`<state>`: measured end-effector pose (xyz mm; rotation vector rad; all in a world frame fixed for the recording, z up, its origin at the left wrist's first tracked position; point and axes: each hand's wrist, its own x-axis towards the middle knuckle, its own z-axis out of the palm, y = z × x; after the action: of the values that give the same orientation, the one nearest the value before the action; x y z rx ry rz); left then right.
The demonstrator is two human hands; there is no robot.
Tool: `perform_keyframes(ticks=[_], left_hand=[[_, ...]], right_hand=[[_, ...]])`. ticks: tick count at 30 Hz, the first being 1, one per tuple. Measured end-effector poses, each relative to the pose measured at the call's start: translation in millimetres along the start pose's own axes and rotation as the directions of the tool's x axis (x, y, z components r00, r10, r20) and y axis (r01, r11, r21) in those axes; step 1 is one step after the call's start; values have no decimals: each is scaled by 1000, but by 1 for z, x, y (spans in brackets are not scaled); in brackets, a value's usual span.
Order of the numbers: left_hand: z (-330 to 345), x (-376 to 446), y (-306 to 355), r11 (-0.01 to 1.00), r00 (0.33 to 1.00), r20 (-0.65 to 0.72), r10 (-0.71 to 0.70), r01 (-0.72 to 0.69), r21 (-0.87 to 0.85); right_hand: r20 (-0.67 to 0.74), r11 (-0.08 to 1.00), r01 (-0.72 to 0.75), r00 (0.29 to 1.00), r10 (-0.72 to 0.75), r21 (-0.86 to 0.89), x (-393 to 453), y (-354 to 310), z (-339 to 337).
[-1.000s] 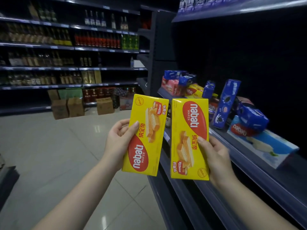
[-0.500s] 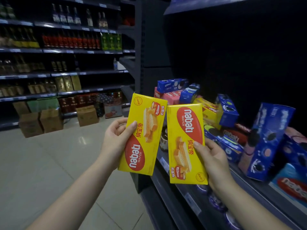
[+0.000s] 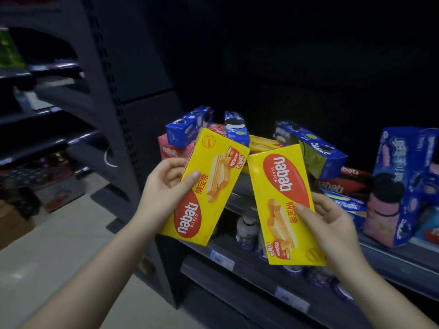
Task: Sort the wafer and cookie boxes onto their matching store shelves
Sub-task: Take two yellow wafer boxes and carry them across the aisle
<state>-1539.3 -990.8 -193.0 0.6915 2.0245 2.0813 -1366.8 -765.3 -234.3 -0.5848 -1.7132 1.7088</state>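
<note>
Left hand [image 3: 164,186] grips one yellow Nabati wafer box [image 3: 206,186], fingers [image 3: 190,178] closed around its left edge, box tilted right. Right hand [image 3: 332,224] grips a second yellow wafer box [image 3: 283,205] by its right edge, thumb across the face. Both are held in the air in front of the shelf [image 3: 237,200], where blue cookie boxes [image 3: 313,148] lie jumbled.

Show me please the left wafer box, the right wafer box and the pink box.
left wafer box [image 3: 209,184]: head view, front face middle
right wafer box [image 3: 282,205]: head view, front face middle
pink box [image 3: 169,148]: head view, visible front
</note>
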Motion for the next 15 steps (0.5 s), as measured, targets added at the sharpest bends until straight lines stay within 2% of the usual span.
perform_keyframes(ticks=[5, 7, 11, 15], left_hand=[[20, 37, -1, 999, 989, 145, -19, 24, -31], [32, 45, 3, 995, 982, 188, -29, 45, -84], [60, 54, 15, 953, 956, 270, -117, 185, -241], [85, 66, 22, 912, 930, 329, -162, 268, -309]], right_hand=[[-130, 999, 0, 991, -6, -49, -8, -17, -16], [-165, 1000, -11, 986, 8, -19, -10, -28, -18], [-200, 996, -40, 978, 56, 84, -11, -50, -14], [-249, 989, -41, 966, 76, 141, -4, -63, -9]])
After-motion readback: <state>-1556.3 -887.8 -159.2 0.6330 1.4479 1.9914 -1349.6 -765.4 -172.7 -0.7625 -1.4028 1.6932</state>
